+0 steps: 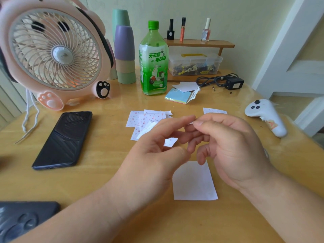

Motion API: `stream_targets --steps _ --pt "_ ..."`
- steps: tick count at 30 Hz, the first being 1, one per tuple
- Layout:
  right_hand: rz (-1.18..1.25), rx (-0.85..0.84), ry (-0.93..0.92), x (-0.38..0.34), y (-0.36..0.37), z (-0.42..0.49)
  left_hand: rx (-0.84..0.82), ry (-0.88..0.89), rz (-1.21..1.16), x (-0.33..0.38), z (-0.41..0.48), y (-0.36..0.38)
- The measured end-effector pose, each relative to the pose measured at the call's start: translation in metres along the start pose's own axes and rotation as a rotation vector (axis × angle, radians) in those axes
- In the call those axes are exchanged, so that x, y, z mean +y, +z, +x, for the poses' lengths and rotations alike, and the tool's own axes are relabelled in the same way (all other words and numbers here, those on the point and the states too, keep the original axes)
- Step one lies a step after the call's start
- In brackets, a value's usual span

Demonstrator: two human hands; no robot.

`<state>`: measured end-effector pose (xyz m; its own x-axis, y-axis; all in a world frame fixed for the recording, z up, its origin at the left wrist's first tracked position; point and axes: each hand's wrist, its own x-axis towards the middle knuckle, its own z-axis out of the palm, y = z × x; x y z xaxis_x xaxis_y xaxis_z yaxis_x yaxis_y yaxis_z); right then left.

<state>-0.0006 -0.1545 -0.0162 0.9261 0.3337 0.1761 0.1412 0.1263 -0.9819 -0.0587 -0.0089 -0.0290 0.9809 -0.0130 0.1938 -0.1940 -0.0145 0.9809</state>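
Currently right hand (228,146) grip is pinching a tiny paper slip (191,122) above the desk (105,181), at 12 o'clock of the white square (194,181). Left hand (157,148) grip is lying loosely spread, index tip touching the slip. Risk: a slackening pinch, or a draught from the fan (56,53), dropping it.

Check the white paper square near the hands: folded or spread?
Spread: the white paper square lies flat on the table, with no fold or raised edge showing.
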Motion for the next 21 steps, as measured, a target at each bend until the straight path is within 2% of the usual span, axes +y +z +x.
stream_targets --steps 5,8,13,15,17,21 --pt "-0.011 -0.064 -0.004 -0.001 -0.001 -0.002 0.3 0.02 0.054 0.005 0.002 -0.004" --pt "-0.09 -0.033 -0.027 -0.002 -0.003 -0.002 0.353 0.002 0.003 0.008 0.003 -0.005" --pt "-0.154 -0.012 -0.071 -0.003 0.001 -0.006 0.35 -0.008 -0.034 0.006 0.004 -0.004" --pt "-0.124 -0.02 -0.037 -0.005 0.003 -0.008 0.353 0.012 -0.043 0.0 0.006 -0.007" --pt "-0.041 -0.04 0.046 -0.009 0.006 -0.009 0.317 0.028 -0.099 -0.006 0.008 -0.009" --pt "0.215 -0.071 0.306 -0.018 0.009 -0.01 0.127 0.025 -0.174 -0.013 0.008 -0.005"
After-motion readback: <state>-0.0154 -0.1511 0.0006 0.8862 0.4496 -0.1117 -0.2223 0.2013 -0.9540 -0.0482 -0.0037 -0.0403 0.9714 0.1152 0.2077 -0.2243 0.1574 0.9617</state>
